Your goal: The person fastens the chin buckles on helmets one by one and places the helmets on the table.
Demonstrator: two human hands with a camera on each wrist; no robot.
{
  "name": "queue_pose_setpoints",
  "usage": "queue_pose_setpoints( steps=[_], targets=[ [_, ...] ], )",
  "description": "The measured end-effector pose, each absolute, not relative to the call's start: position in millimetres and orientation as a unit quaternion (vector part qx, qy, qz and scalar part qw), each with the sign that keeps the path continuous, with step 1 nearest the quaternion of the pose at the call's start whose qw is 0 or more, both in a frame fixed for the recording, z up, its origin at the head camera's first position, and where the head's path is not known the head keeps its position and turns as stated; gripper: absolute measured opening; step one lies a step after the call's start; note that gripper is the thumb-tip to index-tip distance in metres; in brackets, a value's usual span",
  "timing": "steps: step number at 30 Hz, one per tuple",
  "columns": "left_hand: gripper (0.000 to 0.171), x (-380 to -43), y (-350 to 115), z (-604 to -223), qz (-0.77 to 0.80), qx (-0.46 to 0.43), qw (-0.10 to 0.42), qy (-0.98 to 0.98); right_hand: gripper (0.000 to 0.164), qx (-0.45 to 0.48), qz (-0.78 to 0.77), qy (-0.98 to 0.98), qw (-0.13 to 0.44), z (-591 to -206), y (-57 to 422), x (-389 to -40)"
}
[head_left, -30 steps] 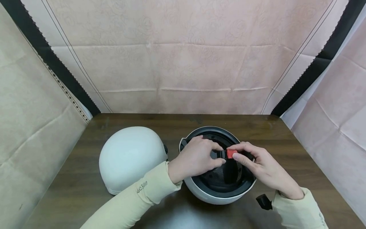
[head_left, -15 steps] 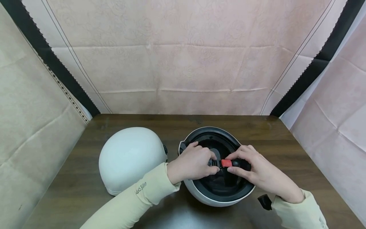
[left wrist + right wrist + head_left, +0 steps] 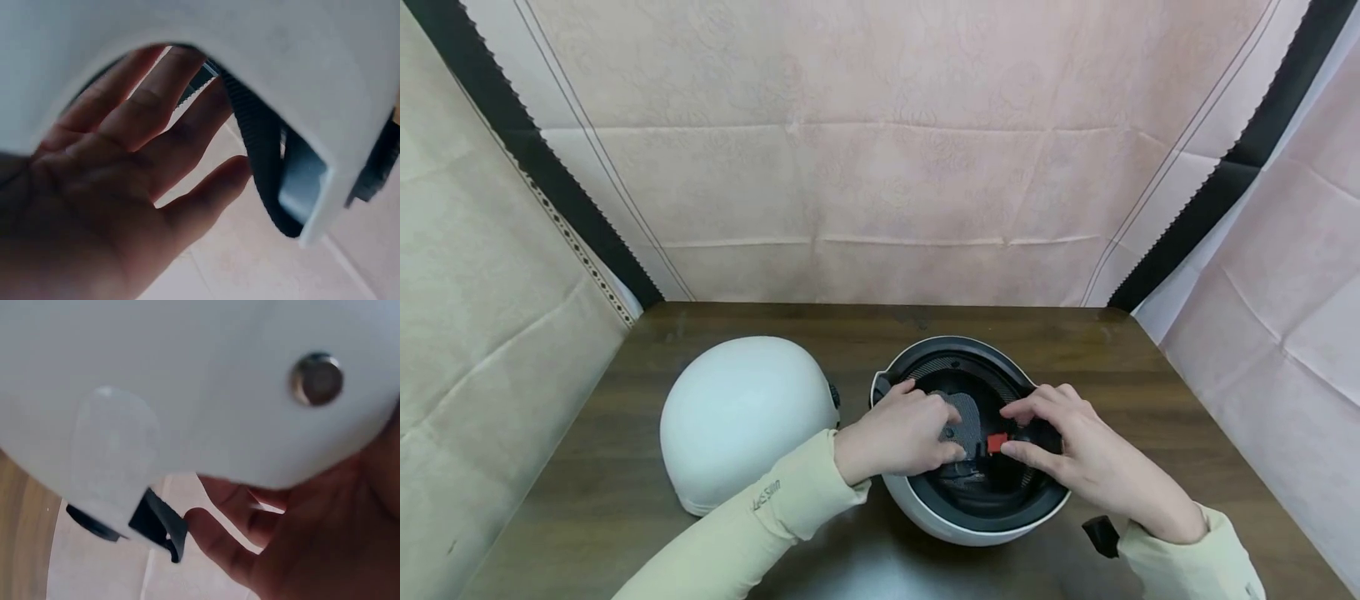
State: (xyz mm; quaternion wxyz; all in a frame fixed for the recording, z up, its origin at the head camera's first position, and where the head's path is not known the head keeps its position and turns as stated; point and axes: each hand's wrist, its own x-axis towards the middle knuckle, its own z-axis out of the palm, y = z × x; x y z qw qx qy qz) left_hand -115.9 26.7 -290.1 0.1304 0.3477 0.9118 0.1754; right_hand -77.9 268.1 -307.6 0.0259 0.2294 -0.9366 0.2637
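In the head view an upturned white helmet (image 3: 966, 533) lies on the table, its black lining facing up. A red buckle (image 3: 996, 442) on the black chin strap rests low in its hollow. Over the helmet's left side hangs my left hand (image 3: 901, 433), thumb and forefinger apart. My right hand (image 3: 1075, 437) is over the right side, fingers spread, thumb tip close by the buckle. The left wrist view has loosely extended fingers behind the white shell (image 3: 300, 69), the thumb beside a black strap (image 3: 259, 150). The right wrist view has the thumb tip against a black flap (image 3: 161, 525).
A second white helmet (image 3: 741, 417), dome up, stands left of the upturned one, close to my left sleeve (image 3: 775, 508). The wooden table (image 3: 587, 500) is walled by pale cloth panels (image 3: 880, 167) at the back and sides.
The red buckle, earlier held between both hands, has dropped lower into the helmet. Fingers of both hands have parted from it, and the left hand has drawn slightly left.
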Motion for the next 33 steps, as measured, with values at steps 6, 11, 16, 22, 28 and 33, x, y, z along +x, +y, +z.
queue_pose_setpoints(
  steps=[6, 11, 16, 22, 28, 33],
  targets=[
    [0.045, -113.2, 1.4, -294.2, 0.268, 0.305, 0.079, 0.910, 0.030, 0.221, 0.268, -0.936, 0.053, -305.4, 276.7, -72.5],
    [0.064, -112.2, -16.5, -304.8, 0.320, 0.234, 0.058, 0.916, 0.039, 0.175, 0.280, -0.939, 0.091, -309.5, 290.6, -71.7],
    [0.079, -112.2, -25.2, -313.9, 0.363, 0.172, 0.110, 0.909, 0.042, 0.112, 0.321, -0.935, 0.099, -325.0, 305.9, -76.1],
    [0.086, -116.7, -33.0, -322.5, 0.392, 0.147, 0.150, 0.896, 0.054, 0.040, 0.391, -0.919, 0.012, -342.5, 319.2, -81.2],
    [0.079, -119.1, -38.3, -331.1, 0.443, 0.149, 0.171, 0.867, 0.065, 0.005, 0.506, -0.858, -0.089, -358.8, 326.7, -79.7],
    [0.060, -117.8, -39.9, -336.9, 0.498, 0.158, 0.217, 0.824, 0.065, -0.010, 0.563, -0.811, -0.159, -370.3, 327.3, -71.8]
  ],
)
